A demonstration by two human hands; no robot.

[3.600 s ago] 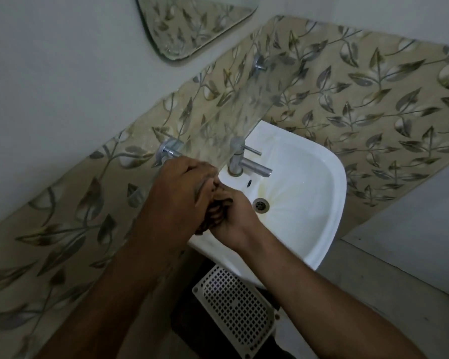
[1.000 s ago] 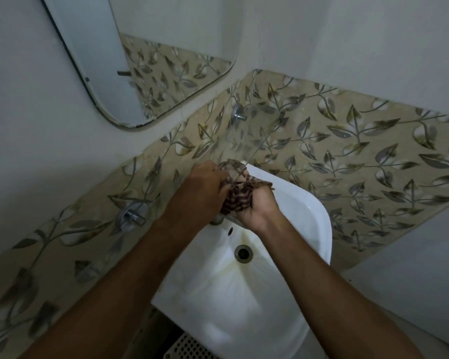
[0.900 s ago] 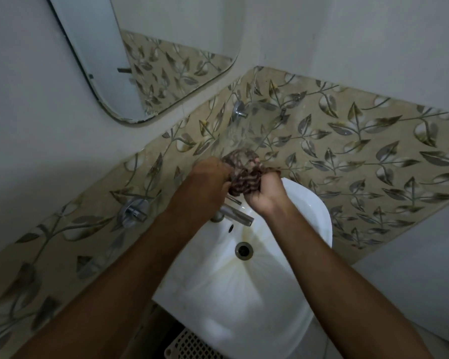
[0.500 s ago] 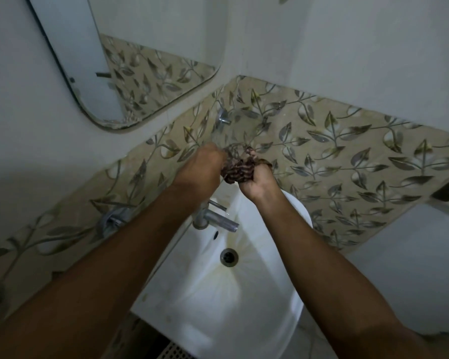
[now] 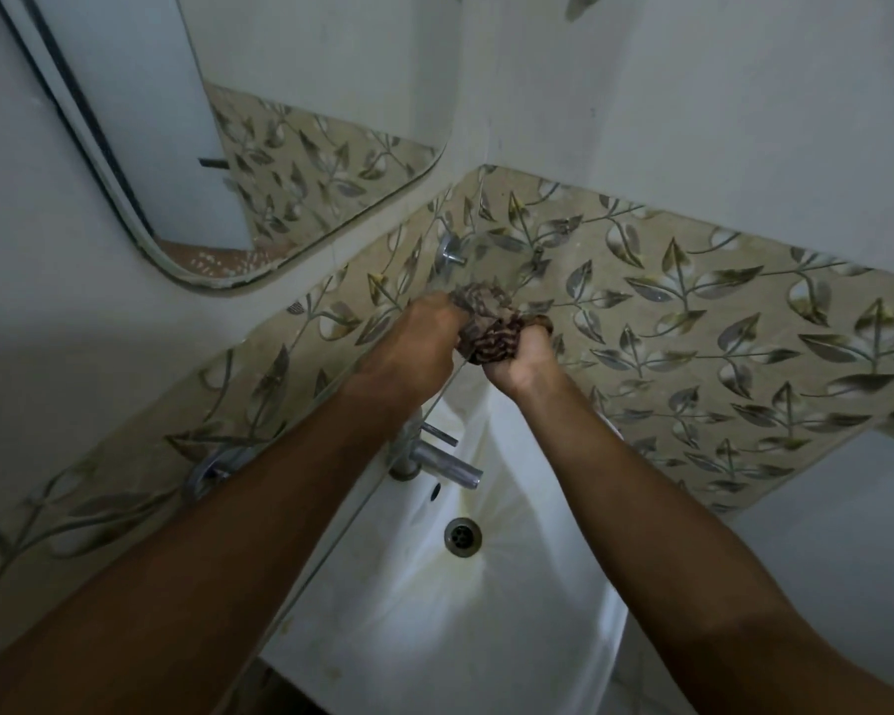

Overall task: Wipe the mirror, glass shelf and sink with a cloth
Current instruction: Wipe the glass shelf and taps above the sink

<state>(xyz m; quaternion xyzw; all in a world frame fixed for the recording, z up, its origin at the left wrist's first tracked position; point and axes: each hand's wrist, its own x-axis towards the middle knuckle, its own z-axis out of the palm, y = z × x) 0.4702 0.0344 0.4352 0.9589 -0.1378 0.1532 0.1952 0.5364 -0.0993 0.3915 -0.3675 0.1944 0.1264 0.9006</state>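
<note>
The left hand (image 5: 424,335) and right hand (image 5: 525,358) squeeze a striped cloth (image 5: 489,327) together above a white sink (image 5: 434,601). A mirror (image 5: 259,147) hangs on the wall.

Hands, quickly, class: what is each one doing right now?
Left hand: fingers curled on the cloth.
Right hand: grips the same cloth.

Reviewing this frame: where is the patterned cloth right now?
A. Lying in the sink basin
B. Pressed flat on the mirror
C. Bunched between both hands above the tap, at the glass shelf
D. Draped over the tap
C: the brown patterned cloth is bunched between the left hand and right hand, up at the glass shelf, well above the tap.
</note>
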